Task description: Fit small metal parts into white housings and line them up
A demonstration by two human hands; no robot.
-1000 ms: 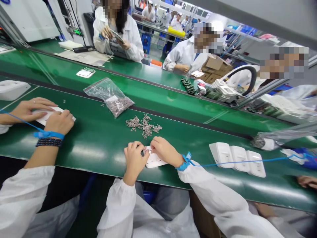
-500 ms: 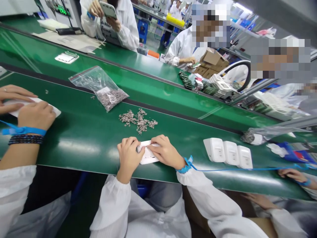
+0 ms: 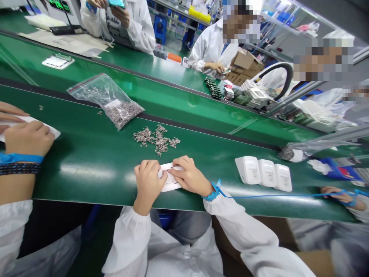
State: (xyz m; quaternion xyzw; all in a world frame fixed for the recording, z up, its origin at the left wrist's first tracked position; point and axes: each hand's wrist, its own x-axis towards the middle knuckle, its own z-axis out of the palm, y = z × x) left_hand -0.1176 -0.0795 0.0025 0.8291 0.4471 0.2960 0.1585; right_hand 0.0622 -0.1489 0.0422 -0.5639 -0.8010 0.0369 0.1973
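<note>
A flat white plastic housing (image 3: 172,186) lies on the green bench near its front edge, with small dark slots in its face. My left hand (image 3: 148,181) grips its left end, thumb on the face. From the right, my right hand (image 3: 191,176) holds the other end, its fingertips pressed on the face near my left thumb. Whether a small part sits under those fingertips is hidden. Just beyond the hands spreads a loose pile of small metal parts (image 3: 157,139). A blue wrist strap (image 3: 212,191) with a cord circles my right wrist.
A zip bag of metal parts (image 3: 121,111) lies behind the pile. Several white housings (image 3: 266,174) stand in a row at right. A co-worker's hands (image 3: 29,136) hold a white piece at left; another co-worker's hand (image 3: 337,193) rests at right. A blue tray (image 3: 334,169) sits beyond.
The view has shifted slightly, so the bench things appear a little further left. Both my hands stay on the white housing, with only slight finger movement.
</note>
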